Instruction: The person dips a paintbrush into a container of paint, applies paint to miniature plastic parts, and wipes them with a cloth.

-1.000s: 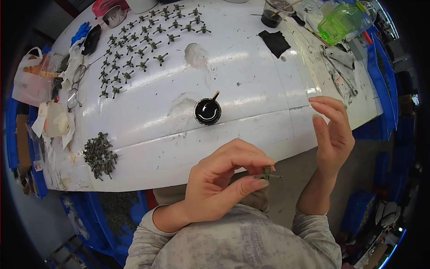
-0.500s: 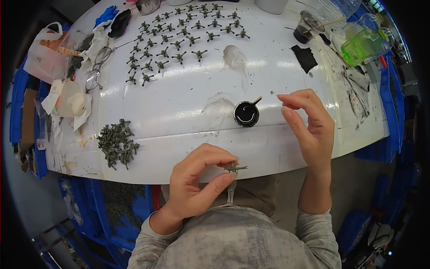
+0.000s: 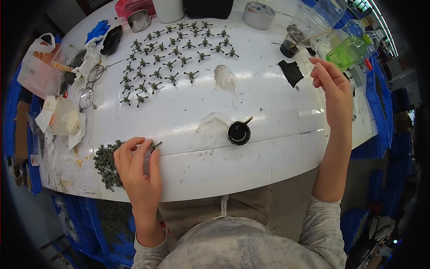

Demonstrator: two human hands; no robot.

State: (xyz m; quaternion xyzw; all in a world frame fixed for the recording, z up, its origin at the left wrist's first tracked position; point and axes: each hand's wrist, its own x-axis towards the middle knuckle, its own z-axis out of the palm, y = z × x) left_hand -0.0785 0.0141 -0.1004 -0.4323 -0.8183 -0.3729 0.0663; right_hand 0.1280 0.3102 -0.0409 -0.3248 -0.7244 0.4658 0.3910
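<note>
"Left hand (image 3: 141, 179) has crossed, since half a second ago, from over the lap to the heap of dark green, pronged pieces (image 3: 107, 166); the right hand (image 3: 337, 94) has gone farther across the surface. What's leftmost?"

"Blue plastic bins (image 3: 36, 181), then a translucent plastic bag (image 3: 38, 74) and wire-framed eyeglasses (image 3: 87, 97), the last two crowding that end of the glossy white surface (image 3: 201, 179)."

"And the left grip?"

"Thumb and forefinger pinch a single dark green, slender-armed piece (image 3: 156, 145) just beside the heap. Whether it also touches the surface, I can't tell."

"Farther along?"

"Loose rows of dark green, three-armed pieces (image 3: 170, 65) fill the far side, a shiny metal cup (image 3: 139, 21) behind them. Then a round pot of glossy black liquid (image 3: 238, 133), a stick at its rim, just beside a pale grey smear (image 3: 212, 127)."

"To the right?"

"A ragged black cloth (image 3: 291, 73), then the right hand, fingers curled; I can't tell whether its tips meet. Behind it, a clear bottle of green liquid (image 3: 347, 54). Grey floor (image 3: 298, 193) shows below."
</note>
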